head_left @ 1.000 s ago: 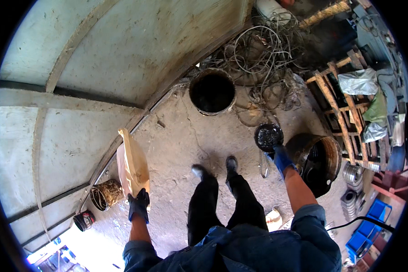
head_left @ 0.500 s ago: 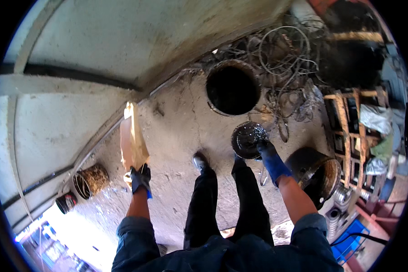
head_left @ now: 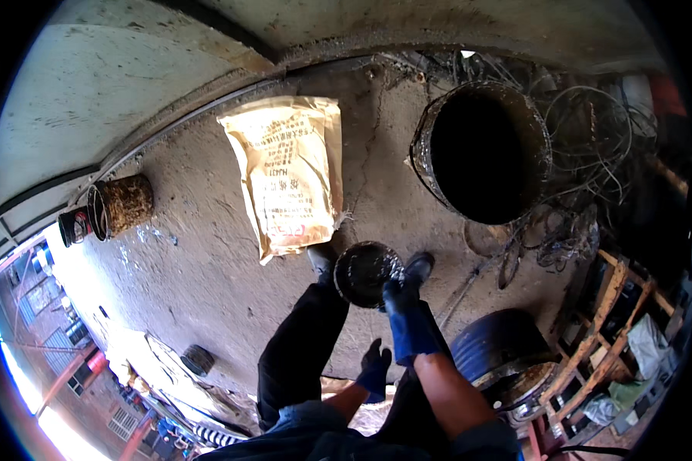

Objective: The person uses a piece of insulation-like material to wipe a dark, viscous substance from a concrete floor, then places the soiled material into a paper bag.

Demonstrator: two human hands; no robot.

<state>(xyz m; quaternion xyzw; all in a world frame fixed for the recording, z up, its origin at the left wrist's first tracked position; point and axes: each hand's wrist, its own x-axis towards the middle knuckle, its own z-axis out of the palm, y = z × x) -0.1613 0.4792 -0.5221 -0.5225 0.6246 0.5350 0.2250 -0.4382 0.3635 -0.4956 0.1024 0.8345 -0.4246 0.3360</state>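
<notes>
My right hand (head_left: pixel 402 319), in a blue glove with a dark palm, is closed on the near right rim of a round black bucket (head_left: pixel 351 286). The bucket's dark inside has whitish specks along the edge. Close to my legs, my left hand (head_left: pixel 375 370) wears a matching glove; its fingers are stretched out and it holds nothing. A flat tan paper sack (head_left: pixel 288 177) with printing lies on the floor ahead, just beyond my left boot (head_left: pixel 323 261) and apart from both hands.
A large dark drum (head_left: pixel 547 146) stands ahead right beside tangled wire (head_left: pixel 603 165). To the right are a blue-black drum (head_left: pixel 484 338) and a wooden rack (head_left: pixel 619 307). Dirty buckets (head_left: pixel 131 203) lie by the left wall; a small dark can (head_left: pixel 197 359) is nearer.
My left hand has let go of the paper sack, which now lies on the floor, and has drawn back toward my body. My right hand still grips the bucket. The view has shifted.
</notes>
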